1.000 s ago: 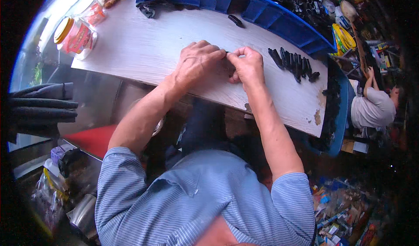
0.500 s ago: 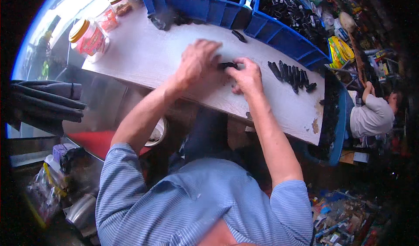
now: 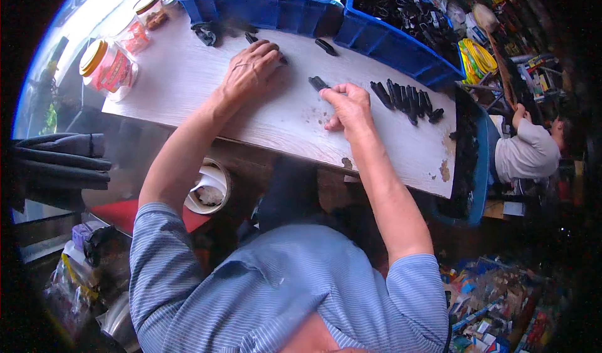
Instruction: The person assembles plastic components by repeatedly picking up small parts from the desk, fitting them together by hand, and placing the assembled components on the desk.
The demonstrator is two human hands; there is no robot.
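My right hand (image 3: 349, 106) pinches a short black plastic piece (image 3: 318, 83) between thumb and fingers, just above the white table (image 3: 207, 83). Farther left, my left hand (image 3: 252, 69) reaches palm down with its fingers curled together, and a bit of a black piece (image 3: 282, 59) shows at the fingertips. Another small black piece (image 3: 251, 37) lies just beyond the knuckles. A loose black piece (image 3: 326, 47) rests between the hands, close to the blue bins. To the right of my right hand, several black pieces (image 3: 407, 100) lie side by side in a row.
Two blue bins (image 3: 263, 9) full of black parts line the table's far edge. Lidded clear jars (image 3: 108, 71) stand at the left end. A white bucket (image 3: 210, 187) sits below the front edge. At the far right another person (image 3: 528, 149) is seated beside a blue tub (image 3: 481, 165).
My hands have moved apart. The left hand has gone left and toward the far side, onto the table. My right hand keeps the black piece, which now shows more fully.
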